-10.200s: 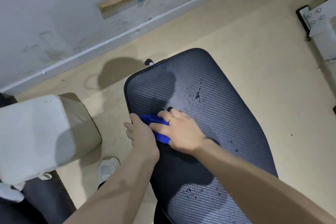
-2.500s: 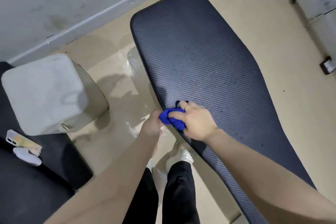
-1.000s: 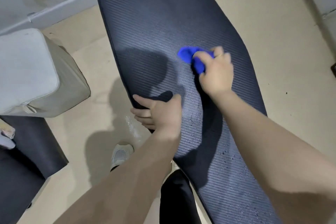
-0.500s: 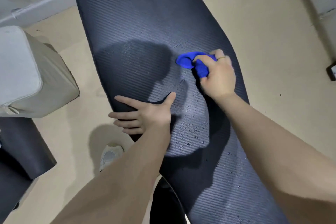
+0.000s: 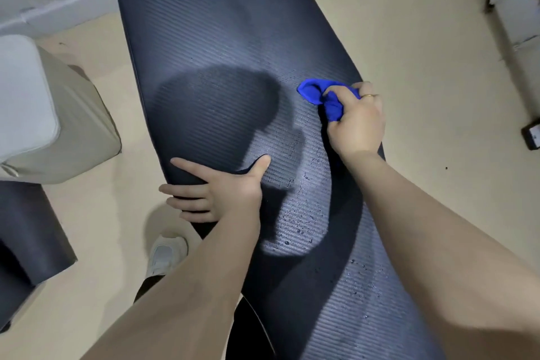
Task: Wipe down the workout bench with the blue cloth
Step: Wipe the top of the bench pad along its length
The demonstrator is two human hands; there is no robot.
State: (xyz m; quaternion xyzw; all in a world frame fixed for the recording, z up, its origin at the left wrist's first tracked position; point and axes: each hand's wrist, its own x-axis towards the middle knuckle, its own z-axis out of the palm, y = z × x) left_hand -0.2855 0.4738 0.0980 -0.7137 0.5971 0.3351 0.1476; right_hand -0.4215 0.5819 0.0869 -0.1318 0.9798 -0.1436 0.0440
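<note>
Nearest cam: both forearms reach fwd over workout bench (image 5: 222,47), dark ribbed pad running away twd wall. Water beads sit on near part of pad, in lit patch betw. the arms and on the near-right stretch; not yet wiped, by the look.

L hand (image 5: 216,193) lies flat on bench's left edge, fingers spread apart and wrapped over the rim, thumb up on top surface. Holds nothing; reads as a brace.

R hand (image 5: 355,123) farther out, at right edge of pad, fingers curled shut round blue cloth (image 5: 318,96). Cloth is bunched into a wad, poking out ahead-left of the knuckles, touching pad. Ring on one finger.

Step in hand, my read: wiping mid-section, right side. To do it well:
- flatten cloth some; a wad gives small contact and skips betw. ribs
- stroke along ribs w/ steady press, overlap passes
- work back twd the beaded near area, it prob. needs most attn
- keep L hand braced so bench doesn't shift

Far end of pad looks dry, though glare makes that unsure. Beyond: beige floor, pale padded block (image 5: 38,108) to left, wall base behind.
</note>
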